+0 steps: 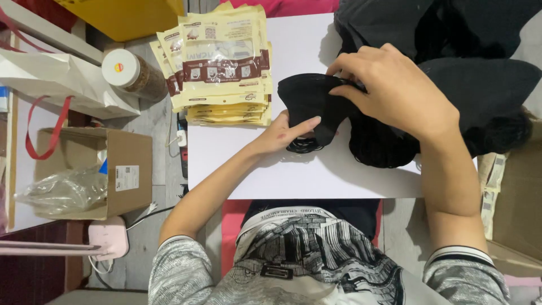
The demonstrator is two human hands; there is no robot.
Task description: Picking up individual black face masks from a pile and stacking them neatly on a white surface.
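head view, folded black mask [307,104], both hands gripping

Bright, even light; sharp focus

Stacked at the white board's upper-left corner: flat cream-yellow packets [221,62] with brown bands. Left of them, a white-lidded jar [129,72] with a round yellow-red sticker. Lower left, a cardboard box [127,175] bearing a white label [127,178].

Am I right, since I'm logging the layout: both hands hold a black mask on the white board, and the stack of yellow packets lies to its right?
Not quite. The head view shows the stack of yellow packets to the left of the black mask, not the right. Both the left hand and right hand do hold it over the white board.
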